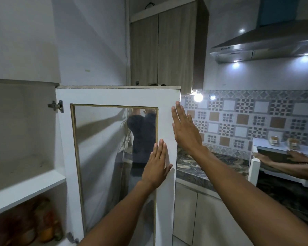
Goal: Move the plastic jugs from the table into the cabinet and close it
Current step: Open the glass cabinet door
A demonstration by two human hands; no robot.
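Both hands lay flat and empty on the open cabinet door (pixel 117 96): the left hand (pixel 156 164) low, the right hand (pixel 185 128) above it at the free edge. No jugs were identifiable. Closing it well probably meant an even push toward the hinge (pixel 56 106) side.

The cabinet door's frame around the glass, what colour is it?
White, with a thin gold-brown trim edging the glass panel; the cabinet door shows clearly in the head view.
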